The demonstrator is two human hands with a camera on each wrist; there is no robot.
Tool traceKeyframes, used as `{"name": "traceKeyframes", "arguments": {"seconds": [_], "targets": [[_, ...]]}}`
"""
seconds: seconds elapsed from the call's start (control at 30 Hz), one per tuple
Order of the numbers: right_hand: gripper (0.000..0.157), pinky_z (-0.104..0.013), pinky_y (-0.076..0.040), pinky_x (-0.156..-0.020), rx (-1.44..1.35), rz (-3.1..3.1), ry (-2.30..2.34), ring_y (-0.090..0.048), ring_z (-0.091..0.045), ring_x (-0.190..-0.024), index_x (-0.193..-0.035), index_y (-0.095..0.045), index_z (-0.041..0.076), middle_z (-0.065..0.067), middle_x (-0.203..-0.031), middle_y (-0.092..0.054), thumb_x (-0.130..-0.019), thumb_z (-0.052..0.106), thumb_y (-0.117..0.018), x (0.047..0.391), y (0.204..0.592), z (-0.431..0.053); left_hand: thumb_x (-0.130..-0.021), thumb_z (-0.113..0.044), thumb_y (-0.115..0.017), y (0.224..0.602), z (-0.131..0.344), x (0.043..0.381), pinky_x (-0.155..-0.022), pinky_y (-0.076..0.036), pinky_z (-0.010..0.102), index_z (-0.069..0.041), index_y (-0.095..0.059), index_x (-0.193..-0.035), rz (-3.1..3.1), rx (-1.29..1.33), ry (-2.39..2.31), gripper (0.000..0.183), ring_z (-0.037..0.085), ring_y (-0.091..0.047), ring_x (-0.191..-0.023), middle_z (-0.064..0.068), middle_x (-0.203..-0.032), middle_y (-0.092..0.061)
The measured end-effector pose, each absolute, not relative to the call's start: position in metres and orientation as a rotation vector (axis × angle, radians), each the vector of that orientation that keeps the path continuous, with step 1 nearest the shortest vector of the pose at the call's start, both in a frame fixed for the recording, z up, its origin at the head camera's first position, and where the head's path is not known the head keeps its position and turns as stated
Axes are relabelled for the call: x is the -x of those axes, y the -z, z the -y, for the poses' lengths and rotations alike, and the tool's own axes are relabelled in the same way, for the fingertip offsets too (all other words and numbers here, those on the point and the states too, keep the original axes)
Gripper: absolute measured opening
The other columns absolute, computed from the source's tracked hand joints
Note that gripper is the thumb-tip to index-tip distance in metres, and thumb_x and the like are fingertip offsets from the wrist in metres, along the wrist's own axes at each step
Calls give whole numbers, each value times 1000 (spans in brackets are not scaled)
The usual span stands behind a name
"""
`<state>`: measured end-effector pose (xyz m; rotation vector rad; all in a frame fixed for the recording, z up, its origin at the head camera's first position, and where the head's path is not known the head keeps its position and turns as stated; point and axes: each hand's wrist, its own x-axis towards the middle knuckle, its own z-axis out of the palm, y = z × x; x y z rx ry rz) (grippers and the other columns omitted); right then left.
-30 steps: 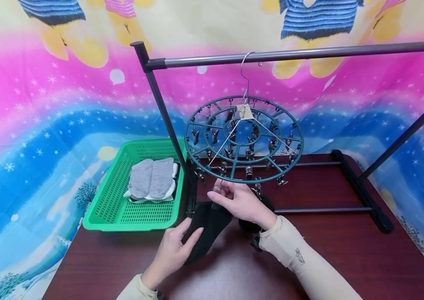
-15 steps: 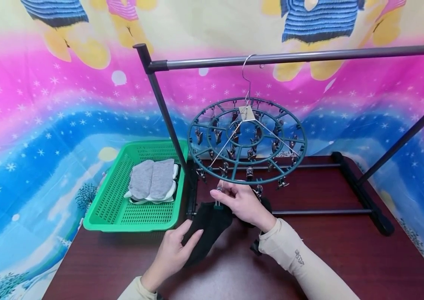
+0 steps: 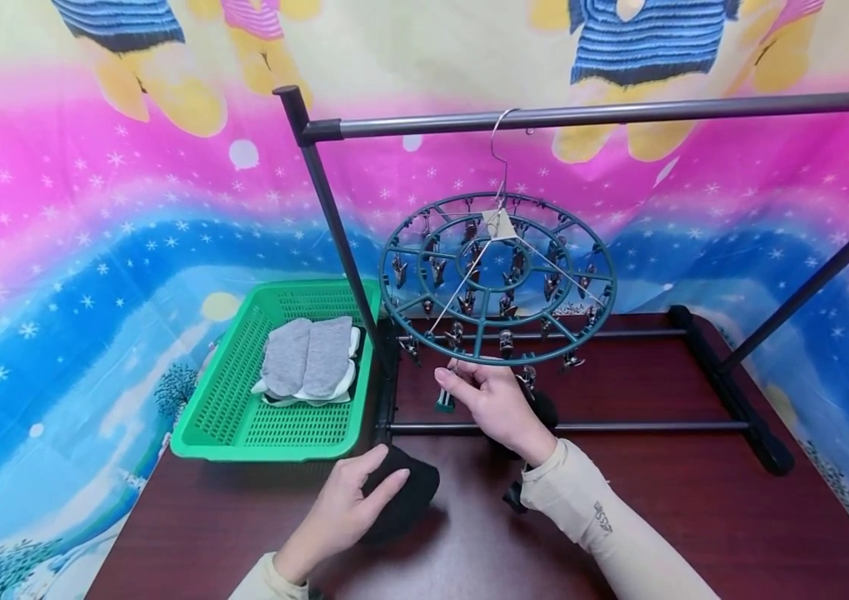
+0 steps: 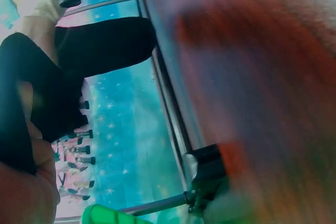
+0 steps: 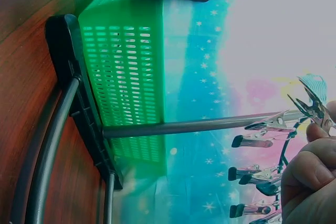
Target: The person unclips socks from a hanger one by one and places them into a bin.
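My left hand pinches a black sock between thumb and fingers, low over the table. In the left wrist view, dark cloth of the sock covers part of that hand. Just below the hanger's front rim, my right hand pinches a metal clip whose jaws stand apart with nothing between them. The clip hangs from a round green drying hanger with several more clips. Partly hidden behind my right hand and wrist is more black cloth, below another clip.
A dark metal rack carries the hanger by its hook. On the left stands a green basket holding folded grey cloth. Both the rack's base and the basket stand on the reddish-brown table. A patterned cloth backdrop hangs behind.
My left hand stays low while the sock's upper end has dropped down and left, away from the clip. My right hand still pinches the clip, which now shows apart from the sock.
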<state>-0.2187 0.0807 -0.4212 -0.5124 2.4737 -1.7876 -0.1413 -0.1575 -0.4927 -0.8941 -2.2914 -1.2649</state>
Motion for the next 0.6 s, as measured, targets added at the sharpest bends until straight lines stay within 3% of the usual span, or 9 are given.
{"name": "traceKeyframes", "arguments": {"seconds": [0.07,0.13,0.2,0.27,0.47,0.6], "targets": [[46,-41,-56,-91,510,-2484,1787,-69,-29,-102,-135,-65,-3,-20,-123,-72,-104,31,-63,219,421,-81,-98,-5,-69,488,160,140,-67,-49,17,-17,-59,-90,2289,899,1315,18,1,-53,-73,-6,-77,-57],[39,-34,-54,-82,527,-2497,1788,-66,-25,-87,-125,-70,-2,-15,-102,-73,-104,31,-64,220,422,-81,-98,-3,-68,483,162,138,-70,-52,20,-17,-62,-96,2288,886,1351,15,2,-58,-77,-5,-84,-63],[30,-30,-45,-70,567,-2508,1794,-54,-20,-70,-107,-73,2,-8,-79,-61,-103,30,-65,221,423,-81,-98,-2,-67,478,165,138,-73,-54,23,-16,-65,-103,2283,869,1376,15,5,-62,-82,-2,-90,-67],[27,-28,-37,-65,611,-2509,1805,-44,-17,-62,-91,-68,6,-3,-68,-44,-103,29,-66,222,423,-82,-98,1,-66,475,167,137,-75,-56,24,-13,-65,-113,2272,846,1415,21,6,-67,-87,1,-97,-72],[32,-27,-34,-64,657,-2519,1794,-38,-13,-61,-80,-59,11,1,-67,-37,-103,32,-66,225,425,-85,-94,15,-62,468,175,143,-94,-55,21,0,-43,-146,2168,852,1534,58,8,-69,-115,18,-120,-72],[33,-27,-34,-64,645,-2514,1776,-38,-13,-62,-80,-59,11,1,-67,-37,-103,34,-65,226,426,-86,-94,15,-61,457,184,151,-102,-47,18,-5,-58,-140,2180,832,1378,50,9,-64,-119,12,-124,-71]]}}
